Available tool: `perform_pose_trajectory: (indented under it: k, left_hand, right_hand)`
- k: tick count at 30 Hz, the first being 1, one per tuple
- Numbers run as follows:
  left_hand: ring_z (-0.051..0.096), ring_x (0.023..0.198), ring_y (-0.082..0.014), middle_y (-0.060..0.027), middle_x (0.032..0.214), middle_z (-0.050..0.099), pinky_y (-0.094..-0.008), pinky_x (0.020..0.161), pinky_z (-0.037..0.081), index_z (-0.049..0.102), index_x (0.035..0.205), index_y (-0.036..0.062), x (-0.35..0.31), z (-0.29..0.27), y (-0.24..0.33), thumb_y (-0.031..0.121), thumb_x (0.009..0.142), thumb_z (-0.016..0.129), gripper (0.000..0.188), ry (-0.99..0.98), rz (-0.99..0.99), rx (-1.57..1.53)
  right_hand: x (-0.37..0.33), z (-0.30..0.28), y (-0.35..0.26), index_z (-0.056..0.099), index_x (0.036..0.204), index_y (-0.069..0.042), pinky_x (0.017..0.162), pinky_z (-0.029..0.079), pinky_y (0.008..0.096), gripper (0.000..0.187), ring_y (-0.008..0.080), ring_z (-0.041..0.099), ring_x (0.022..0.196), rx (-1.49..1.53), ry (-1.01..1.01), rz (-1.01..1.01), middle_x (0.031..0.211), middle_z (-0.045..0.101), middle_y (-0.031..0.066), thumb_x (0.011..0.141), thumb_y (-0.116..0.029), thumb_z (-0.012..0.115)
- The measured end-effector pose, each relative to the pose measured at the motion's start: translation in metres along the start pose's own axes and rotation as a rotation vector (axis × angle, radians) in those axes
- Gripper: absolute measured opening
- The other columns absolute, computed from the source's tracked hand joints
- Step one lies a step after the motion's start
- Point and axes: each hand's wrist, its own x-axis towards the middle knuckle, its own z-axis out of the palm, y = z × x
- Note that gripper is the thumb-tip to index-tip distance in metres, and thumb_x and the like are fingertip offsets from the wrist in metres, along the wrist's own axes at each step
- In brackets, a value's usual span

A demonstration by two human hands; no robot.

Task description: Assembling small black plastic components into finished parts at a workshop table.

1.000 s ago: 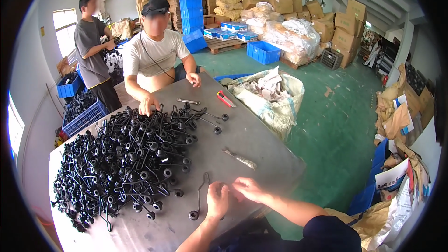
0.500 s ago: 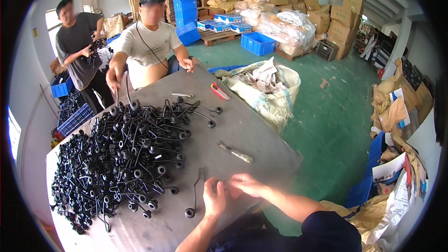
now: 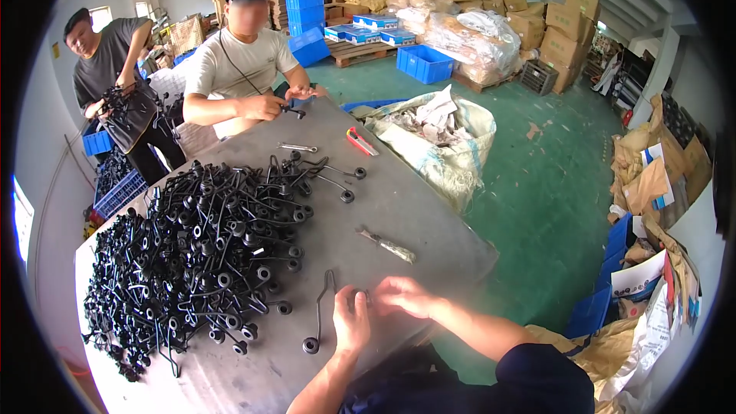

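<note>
My left hand (image 3: 353, 320) and my right hand (image 3: 402, 297) meet over the near edge of the table, their fingers bent and pinched together. A small dark bit shows between the fingertips, too little to name. Just left of my left hand lies a bent black metal rod (image 3: 319, 310) with a round rubber bushing at its near end. Further left, a large heap of the same black rods with bushings (image 3: 207, 253) covers that side of the table. Beyond my hands lies a thin tool with a pale wrapped handle (image 3: 387, 246).
A wrench (image 3: 297, 147) and a red utility knife (image 3: 360, 142) lie toward the table's far edge. Across it sits a co-worker (image 3: 245, 61) holding a black rod; another person (image 3: 115, 69) stands with several rods. Right of the table is a white woven sack (image 3: 452, 157).
The seated co-worker's hand has drawn back from the heap, and both their hands now hold a black rod. The standing person leans left. My hands have barely moved.
</note>
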Motion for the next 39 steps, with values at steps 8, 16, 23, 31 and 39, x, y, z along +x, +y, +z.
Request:
perform_pose_trajectory:
  k: [8, 16, 23, 31, 39]
  left_hand:
    - [0.055, 0.066, -0.0094, -0.0058, 0.088, 0.058, -0.0240, 0.059, 0.048, 0.050, 0.121, -0.0022, 0.006, 0.003, -0.018, 0.018, 0.100, 0.052, 0.029, 0.032, 0.150, 0.026]
    - [0.055, 0.067, -0.0098, -0.0058, 0.087, 0.058, -0.0240, 0.060, 0.048, 0.050, 0.121, -0.0020, 0.004, 0.002, -0.016, 0.019, 0.101, 0.052, 0.030, 0.043, 0.134, 0.008]
    - [0.056, 0.067, -0.0101, -0.0061, 0.087, 0.059, -0.0243, 0.060, 0.048, 0.051, 0.120, -0.0019, 0.007, 0.001, -0.024, 0.018, 0.100, 0.052, 0.028, 0.079, 0.146, 0.006]
    - [0.060, 0.073, -0.0157, -0.0118, 0.094, 0.060, -0.0293, 0.067, 0.051, 0.051, 0.120, -0.0012, 0.002, 0.000, 0.010, 0.018, 0.099, 0.054, 0.029, 0.057, 0.014, -0.022]
    - [0.055, 0.069, -0.0092, -0.0053, 0.088, 0.058, -0.0240, 0.061, 0.047, 0.052, 0.121, -0.0012, 0.000, 0.002, 0.012, 0.019, 0.099, 0.055, 0.030, 0.051, 0.022, -0.062]
  right_hand:
    - [0.000, -0.004, 0.007, 0.060, 0.111, 0.000, 0.079, 0.057, 0.0319, 0.024, 0.0167, 0.065, 0.087, -0.002, 0.013, -0.057, 0.098, 0.065, 0.0079, 0.095, -0.017, 0.063]
    - [-0.002, 0.000, 0.004, 0.060, 0.110, 0.000, 0.080, 0.057, 0.0325, 0.020, 0.0174, 0.065, 0.089, 0.009, 0.059, -0.067, 0.101, 0.066, 0.0099, 0.095, -0.013, 0.062]
    - [0.004, -0.002, 0.015, 0.058, 0.114, 0.000, 0.084, 0.057, 0.0341, 0.023, 0.0192, 0.066, 0.091, 0.016, 0.022, -0.098, 0.100, 0.066, 0.0099, 0.094, -0.012, 0.063]
    - [0.003, 0.008, 0.000, 0.060, 0.114, 0.000, 0.079, 0.057, 0.0328, 0.020, 0.0171, 0.067, 0.083, 0.043, 0.073, -0.049, 0.095, 0.067, 0.0088, 0.094, -0.006, 0.060]
    - [0.007, 0.002, 0.002, 0.062, 0.103, 0.001, 0.080, 0.057, 0.0314, 0.013, 0.0160, 0.066, 0.088, 0.062, 0.101, -0.119, 0.099, 0.066, 0.0084, 0.091, 0.000, 0.062]
